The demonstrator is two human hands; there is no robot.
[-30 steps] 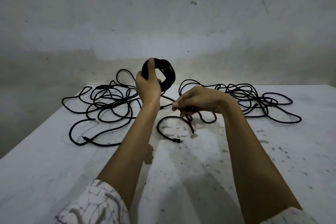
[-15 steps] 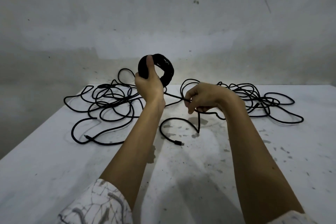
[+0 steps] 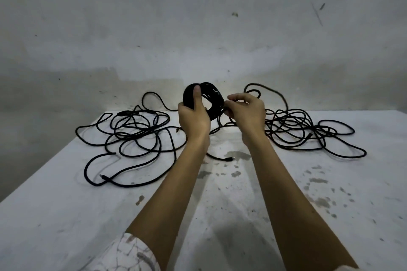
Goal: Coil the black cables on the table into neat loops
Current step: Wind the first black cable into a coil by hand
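- The left hand (image 3: pixel 193 116) is raised above the desk (image 3: pixel 66 215), fingers wrapped round a thick black coil (image 3: pixel 212 99), its thumb lying up the coil's near side.
- The right hand (image 3: pixel 246 112), just beside the coil's right edge, pinches a strand of black cable (image 3: pixel 222 126) against it.
- From the right hand the strand drops to the desk; its plug end (image 3: pixel 230 158) lies between the forearms.
- Loose tangles lie outside each hand: one left (image 3: pixel 132 136), one right (image 3: pixel 304 132).

Both forearms bare; a white sleeve (image 3: pixel 130 253) with grey crackle-like marbling is worn, pushed up on the left arm.
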